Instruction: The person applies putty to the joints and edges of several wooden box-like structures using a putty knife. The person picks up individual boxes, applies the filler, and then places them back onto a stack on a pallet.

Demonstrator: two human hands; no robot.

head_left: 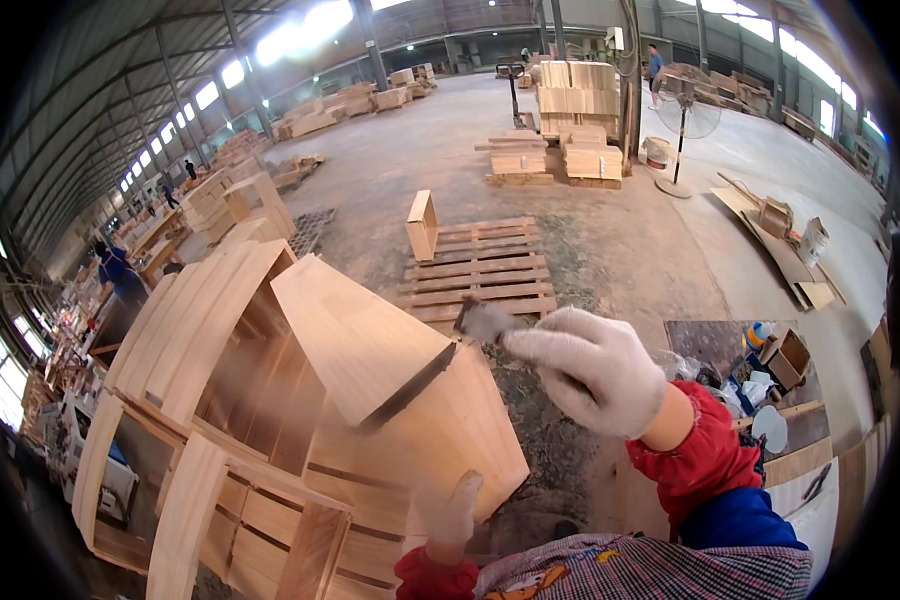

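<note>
My right hand [595, 372], in a white work glove, is closed around a small hand tool [486, 323]. Motion smears the tool; it has a dark end and its exact kind does not show. Just left of it a pale wooden piece with tapered panels [355, 335] lies tilted on other woodwork. A dark line or gap crosses between its upper panel and the lower panel [450, 425]. My left hand [448, 515], also gloved, is at the near edge of that lower panel. One finger or thumb points up; the others are blurred or hidden.
Wooden box frames [195, 335] are stacked at left. Ahead, a pallet [485, 265] on the floor bears an upright wooden frame [422, 225]. Stacked boards [578, 95], a pedestal fan [682, 120] and a bucket [657, 152] stand farther back. At right lies a board with tools and boxes [790, 360].
</note>
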